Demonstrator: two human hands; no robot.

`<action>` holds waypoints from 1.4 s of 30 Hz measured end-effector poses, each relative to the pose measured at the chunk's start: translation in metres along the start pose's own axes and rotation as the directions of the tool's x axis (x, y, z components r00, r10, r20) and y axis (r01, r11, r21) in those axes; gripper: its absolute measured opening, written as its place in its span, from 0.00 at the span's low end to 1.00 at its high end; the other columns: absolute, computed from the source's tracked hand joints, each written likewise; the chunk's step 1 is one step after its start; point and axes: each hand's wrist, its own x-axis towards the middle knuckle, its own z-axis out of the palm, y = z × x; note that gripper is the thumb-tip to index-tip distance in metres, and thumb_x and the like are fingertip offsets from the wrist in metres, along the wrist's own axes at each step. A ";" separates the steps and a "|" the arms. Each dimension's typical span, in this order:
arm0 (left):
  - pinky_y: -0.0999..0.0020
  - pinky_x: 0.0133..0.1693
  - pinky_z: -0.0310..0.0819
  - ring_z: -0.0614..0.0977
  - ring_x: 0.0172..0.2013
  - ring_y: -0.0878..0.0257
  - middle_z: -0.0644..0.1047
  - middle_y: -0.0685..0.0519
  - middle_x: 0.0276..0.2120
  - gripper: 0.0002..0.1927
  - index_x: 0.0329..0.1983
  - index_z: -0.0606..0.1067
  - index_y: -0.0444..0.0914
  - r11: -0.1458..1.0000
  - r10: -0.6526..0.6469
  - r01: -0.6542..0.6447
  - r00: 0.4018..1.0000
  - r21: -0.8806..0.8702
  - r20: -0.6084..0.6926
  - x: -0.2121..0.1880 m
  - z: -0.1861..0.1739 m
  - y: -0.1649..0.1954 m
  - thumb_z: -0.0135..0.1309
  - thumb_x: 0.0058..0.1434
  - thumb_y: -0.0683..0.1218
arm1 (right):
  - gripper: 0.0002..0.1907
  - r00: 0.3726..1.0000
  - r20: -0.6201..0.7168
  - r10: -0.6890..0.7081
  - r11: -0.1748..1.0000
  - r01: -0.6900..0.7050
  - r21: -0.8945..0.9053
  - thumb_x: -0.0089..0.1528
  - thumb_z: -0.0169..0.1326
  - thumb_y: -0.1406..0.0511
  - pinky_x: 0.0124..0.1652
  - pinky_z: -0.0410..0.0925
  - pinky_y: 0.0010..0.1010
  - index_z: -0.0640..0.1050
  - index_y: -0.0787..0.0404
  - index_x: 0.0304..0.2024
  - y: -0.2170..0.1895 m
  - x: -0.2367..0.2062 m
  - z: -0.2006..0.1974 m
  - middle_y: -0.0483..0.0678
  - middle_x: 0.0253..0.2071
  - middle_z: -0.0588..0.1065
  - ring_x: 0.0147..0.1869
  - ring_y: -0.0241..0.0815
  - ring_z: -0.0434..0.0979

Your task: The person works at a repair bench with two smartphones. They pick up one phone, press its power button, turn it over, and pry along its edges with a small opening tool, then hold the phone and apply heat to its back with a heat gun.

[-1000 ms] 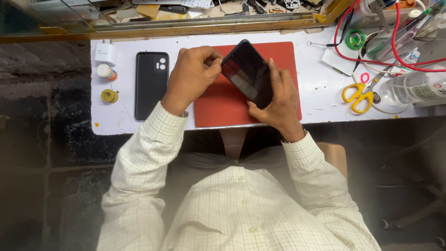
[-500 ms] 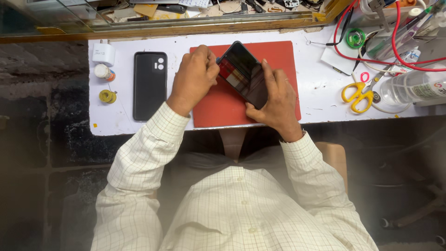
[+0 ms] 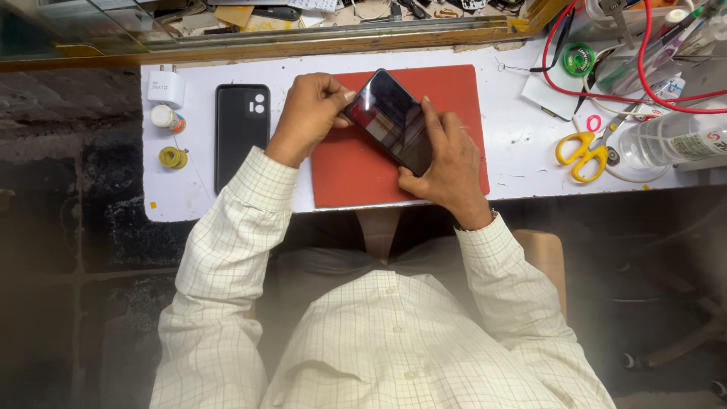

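- Head view: a dark smartphone (image 3: 392, 120) is held tilted above a red mat (image 3: 356, 170) on a white worktop (image 3: 189, 201), its glossy screen facing up and catching reddish reflections.
- The left hand (image 3: 307, 113) pinches the phone's upper-left corner; its fingers are curled together, and the fingertips are partly hidden behind the phone's edge.
- The right hand (image 3: 447, 163) clamps the phone's lower right side, thumb underneath near the bottom corner and index finger stretched along the screen's edge; its palm hides the phone's lower end.
- A black phone case (image 3: 241, 132) lies flat on the worktop just left of the mat, camera cut-outs upward.
- Further left sit a white charger plug (image 3: 166, 87), a small capped bottle (image 3: 166, 119) and a yellow tape roll (image 3: 173, 157).
- On the right lie yellow-handled scissors (image 3: 579, 151), red cables (image 3: 606, 76) and a clear plastic bottle (image 3: 670, 140), which is cut off by the picture's edge.
- The clutter along the top shelf is too small and cropped to make out.
- The person's cream checked shirt (image 3: 379, 341) fills the lower picture and hides the lap.
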 end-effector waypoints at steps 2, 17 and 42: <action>0.77 0.26 0.80 0.84 0.25 0.66 0.81 0.49 0.27 0.10 0.34 0.76 0.29 1.000 0.016 -0.016 1.000 -0.002 -0.016 0.001 0.002 -0.002 0.56 0.67 0.42 | 0.56 1.000 0.002 -0.004 1.000 0.004 0.003 0.41 0.68 0.58 0.42 0.69 0.43 0.64 0.65 0.71 0.000 0.001 0.000 0.53 0.46 0.67 0.47 0.53 0.72; 0.69 0.23 0.86 0.87 0.24 0.56 0.78 0.42 0.32 0.14 0.41 0.68 0.26 0.994 -0.100 0.101 0.994 0.042 -0.034 0.006 0.012 0.003 0.43 0.72 0.45 | 0.55 1.000 0.024 0.009 1.000 -0.009 -0.014 0.42 0.68 0.57 0.42 0.69 0.43 0.65 0.65 0.71 0.001 0.001 0.003 0.54 0.45 0.68 0.47 0.52 0.72; 0.67 0.22 0.75 0.79 0.21 0.62 0.77 0.48 0.22 0.08 0.43 0.73 0.35 0.932 -0.173 0.193 0.981 0.307 -0.091 -0.008 -0.108 0.010 0.54 0.68 0.45 | 0.55 1.000 0.018 0.017 1.000 -0.017 -0.026 0.41 0.69 0.57 0.41 0.70 0.42 0.66 0.65 0.71 0.004 0.000 0.003 0.53 0.45 0.68 0.45 0.52 0.74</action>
